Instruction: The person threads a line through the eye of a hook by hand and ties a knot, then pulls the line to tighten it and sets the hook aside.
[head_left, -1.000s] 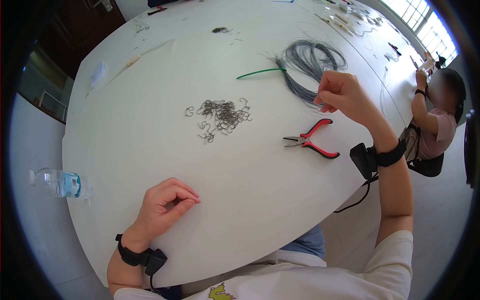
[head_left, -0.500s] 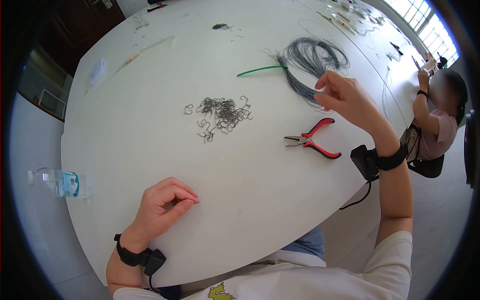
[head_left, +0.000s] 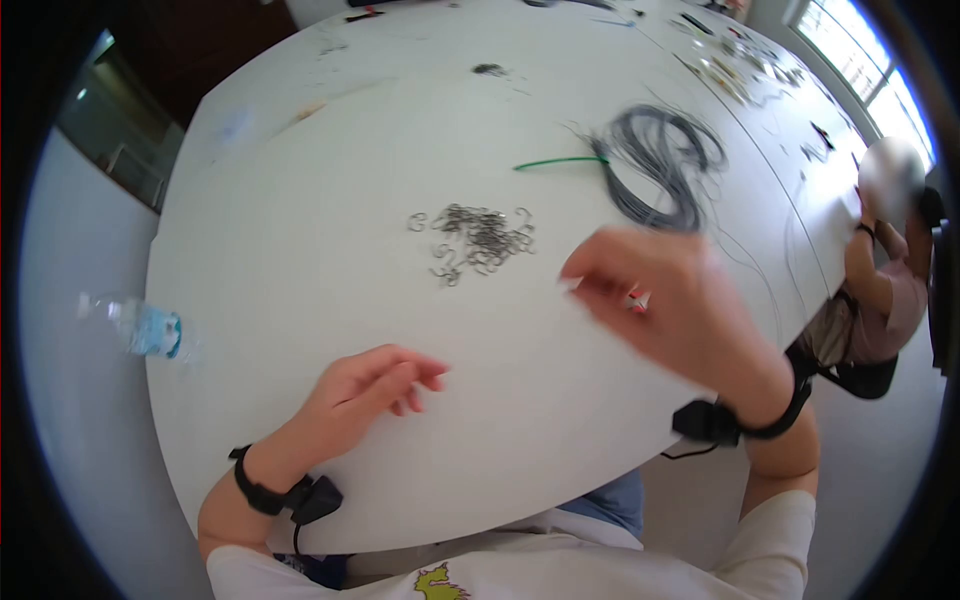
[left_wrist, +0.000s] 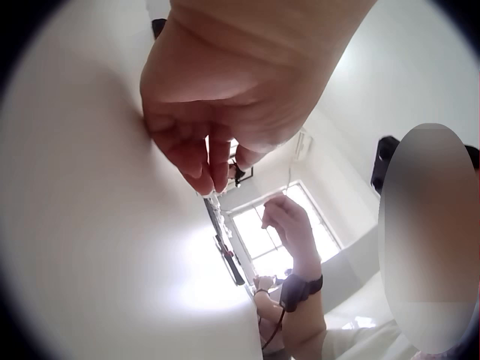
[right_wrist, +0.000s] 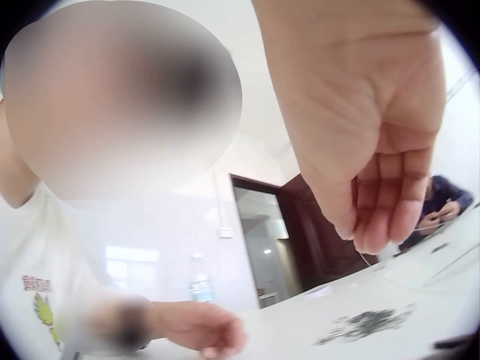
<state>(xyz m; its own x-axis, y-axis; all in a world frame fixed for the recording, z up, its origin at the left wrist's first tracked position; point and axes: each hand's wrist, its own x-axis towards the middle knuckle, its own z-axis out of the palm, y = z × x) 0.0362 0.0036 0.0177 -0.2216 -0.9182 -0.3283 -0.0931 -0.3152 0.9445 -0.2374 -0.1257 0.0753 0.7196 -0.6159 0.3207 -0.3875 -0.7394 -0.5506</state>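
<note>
My right hand (head_left: 672, 300) is raised over the right part of the table, thumb and fingertips together. In the right wrist view a thin strand (right_wrist: 365, 259) runs out from the pinched fingertips. Beneath this hand lie the red-handled pliers, mostly hidden, with a bit of red handle (head_left: 640, 308) showing. Farther back is a looped bundle of thin grey strands (head_left: 625, 195) with a green cable tie (head_left: 555, 161) round it. Left of the right hand, small bent metal hooks (head_left: 487, 238) lie in a loose pile. My left hand (head_left: 362, 395) hovers low near the front, fingers relaxed and holding nothing.
A water bottle (head_left: 150, 328) lies at the table's left edge. A small dark heap (head_left: 490, 70) sits far back. Another person (head_left: 880, 285) sits at the right edge, near scattered tools and packets (head_left: 735, 75). Loose strands trail across the table's right side.
My right hand has come away from the grey bundle, moving toward me and left over the pliers. My left hand has shifted slightly right and its fingers have loosened. The head view has turned.
</note>
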